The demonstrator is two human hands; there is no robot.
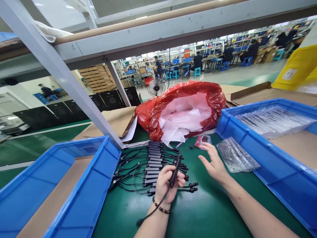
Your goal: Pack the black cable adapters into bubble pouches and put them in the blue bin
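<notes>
My left hand (pixel 166 185), with a beaded bracelet at the wrist, is closed around a black cabled device (pixel 174 172), whose cable hangs down over the wrist. Beneath and beyond it, a row of similar slim dark devices with cables (pixel 153 162) lies on the green table (pixel 193 215). My right hand (pixel 214 162) is held over the table with its fingers apart and nothing in them. Just past its fingertips sits a small clear bag with something red (pixel 203 141). To its right, several bubble-wrap pouches (pixel 236 155) lean by the blue bin.
A red plastic bag (pixel 152 115) full of white foam or bubble sleeves (pixel 183 119) stands at the back. One blue bin (pixel 99 185) is on the left; another blue bin (pixel 247 135) on the right holds bubble-wrap pouches (pixel 274 120). A slanted metal post (pixel 74 86) rises at left.
</notes>
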